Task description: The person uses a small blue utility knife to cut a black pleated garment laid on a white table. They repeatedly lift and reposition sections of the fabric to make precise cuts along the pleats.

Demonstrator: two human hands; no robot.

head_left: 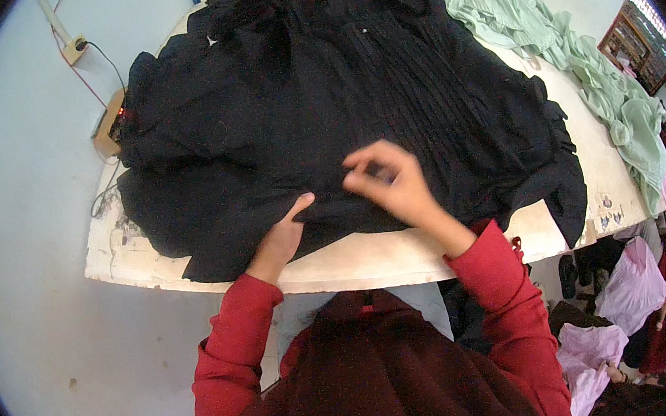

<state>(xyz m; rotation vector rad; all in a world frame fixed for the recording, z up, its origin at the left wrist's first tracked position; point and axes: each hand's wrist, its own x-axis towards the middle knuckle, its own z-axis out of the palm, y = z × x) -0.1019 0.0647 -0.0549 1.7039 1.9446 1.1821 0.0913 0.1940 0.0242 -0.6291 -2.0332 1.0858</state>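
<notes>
A large black pleated garment (pixel 282 108) lies spread over the pale table in front of me. My left hand (pixel 279 238) is at its near edge, thumb on top and the other fingers hidden under the cloth, gripping it. Just to the right, my right hand (pixel 395 185) is above the garment with thumb and forefinger curled toward each other in a pinch. The fingers are slightly blurred; whether something small is between them cannot be made out. A small pale dot (pixel 364 31) shows on the far part of the garment.
The pale table (pixel 323 270) has a curved near edge. Light green cloth (pixel 609 90) lies along its right side. At the left, a brown box (pixel 107 130) with a cable stands by the wall, below a socket (pixel 75 50). People with pink cloth (pixel 633 282) sit at the lower right.
</notes>
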